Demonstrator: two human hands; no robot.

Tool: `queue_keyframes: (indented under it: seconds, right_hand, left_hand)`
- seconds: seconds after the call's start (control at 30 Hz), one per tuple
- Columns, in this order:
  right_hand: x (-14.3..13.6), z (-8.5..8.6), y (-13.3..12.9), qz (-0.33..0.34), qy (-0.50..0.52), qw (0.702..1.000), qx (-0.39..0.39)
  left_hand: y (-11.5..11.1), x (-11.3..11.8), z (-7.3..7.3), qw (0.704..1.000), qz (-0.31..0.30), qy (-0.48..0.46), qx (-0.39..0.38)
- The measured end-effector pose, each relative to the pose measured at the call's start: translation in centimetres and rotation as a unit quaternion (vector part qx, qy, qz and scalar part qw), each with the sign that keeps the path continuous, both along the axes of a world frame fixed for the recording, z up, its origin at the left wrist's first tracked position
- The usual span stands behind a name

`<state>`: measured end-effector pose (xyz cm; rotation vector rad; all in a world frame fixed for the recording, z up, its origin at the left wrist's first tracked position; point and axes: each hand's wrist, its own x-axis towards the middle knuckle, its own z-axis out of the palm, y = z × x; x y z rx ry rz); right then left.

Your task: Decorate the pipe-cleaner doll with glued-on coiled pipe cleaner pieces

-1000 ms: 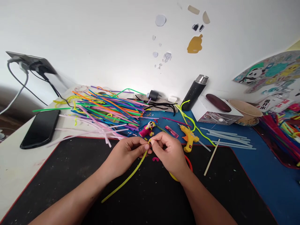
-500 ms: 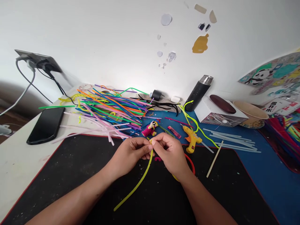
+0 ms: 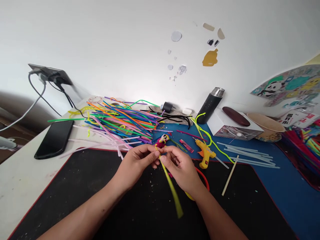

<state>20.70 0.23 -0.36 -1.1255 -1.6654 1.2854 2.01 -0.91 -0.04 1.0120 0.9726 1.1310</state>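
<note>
The left hand (image 3: 140, 163) is pinching a yellow-green pipe cleaner (image 3: 169, 183) between thumb and forefinger near the centre of the frame, its short upper end poking up above the fingertips. The right hand (image 3: 182, 170) is gripping the same strand just beside the left one, thumb and fingers closed on it. The long free end is now hanging toward the lower right of centre, its tip blurring; half a second ago it was curving toward the lower left.

A small figure (image 3: 163, 139) is lying just beyond the fingers, its lower part now more covered by them than before. The yellow glue gun (image 3: 206, 154) is resting right of centre, and the wooden stick (image 3: 230, 176) is lying farther right, across the edge of the black mat (image 3: 140, 210); neither is visibly shifting on the bench (image 3: 17, 186). The orange-yellow cut-out (image 3: 210, 58) is sitting lower in the frame than before.
</note>
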Motion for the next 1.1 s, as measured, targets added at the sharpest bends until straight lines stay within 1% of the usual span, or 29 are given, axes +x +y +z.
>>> queue_keyframes:
  seconds: [0.07, 0.17, 0.3, 0.43, 0.67, 0.83, 1.1]
  right_hand:
    - [-0.2, 0.0, -0.1, 0.013, -0.015, 1.000, 0.002]
    - [-0.3, 0.1, -0.2, 0.025, -0.030, 0.999, 0.001]
    - [-0.2, 0.4, -0.2, 0.044, -0.038, 0.998, -0.002]
    - [-0.1, 0.7, -0.3, 0.060, -0.046, 0.997, -0.014]
    - [0.0, 0.8, -0.3, 0.049, -0.042, 0.998, -0.027]
    - [0.1, 1.0, -0.3, 0.051, -0.046, 0.997, -0.034]
    - [0.3, 0.8, -0.2, 0.061, -0.046, 0.996, -0.039]
  left_hand:
    - [0.1, 0.1, 0.0, 0.999, 0.022, -0.036, -0.007]
    - [0.2, 0.1, 0.1, 0.997, 0.044, -0.061, -0.027]
    - [0.4, -0.1, 0.2, 0.994, 0.033, -0.084, -0.064]
    - [0.5, -0.5, 0.1, 0.990, 0.025, -0.110, -0.084]
    - [0.9, -1.0, 0.4, 0.977, 0.041, -0.183, -0.101]
    - [1.1, -1.1, 0.4, 0.974, 0.044, -0.193, -0.109]
    - [1.3, -1.2, 0.2, 0.976, 0.026, -0.187, -0.110]
